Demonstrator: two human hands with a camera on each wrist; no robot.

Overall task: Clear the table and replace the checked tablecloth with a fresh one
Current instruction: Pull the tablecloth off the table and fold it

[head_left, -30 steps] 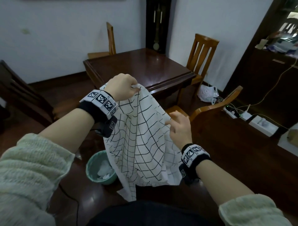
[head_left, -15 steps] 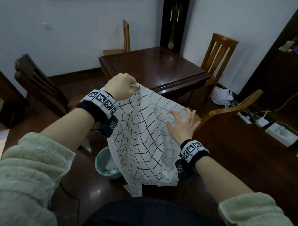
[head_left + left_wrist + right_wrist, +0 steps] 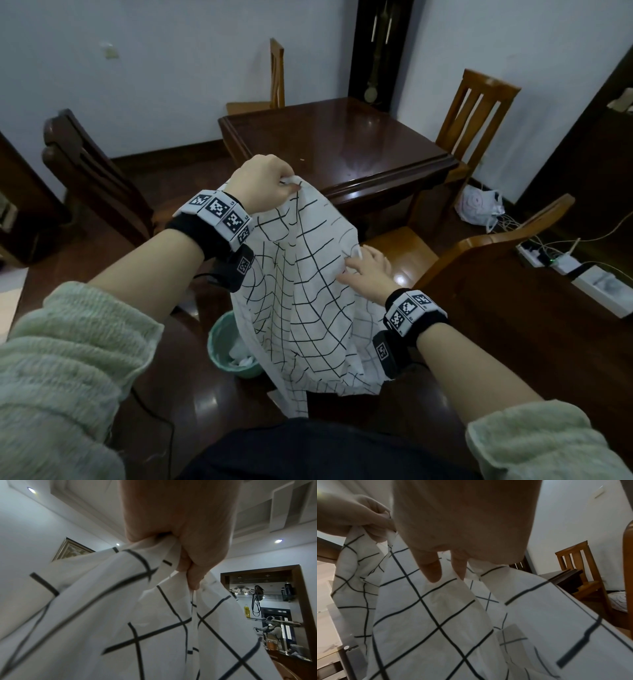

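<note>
The white tablecloth with black checks hangs off the table in front of me, its lower end near the floor. My left hand grips its bunched top edge in a fist; the left wrist view shows the fingers curled round the cloth. My right hand lies lower on the cloth's right side, fingers straight and spread. In the right wrist view its fingertips touch the cloth without pinching it. The dark wooden table beyond stands bare.
A green waste bin with paper in it stands on the floor below the cloth. Wooden chairs stand near right, far right, behind the table and left. Power strips and cables lie at right.
My right hand has opened from a curled hold on the cloth's edge to flat, spread fingers. The left hand keeps its grip. My view has turned to the left.
</note>
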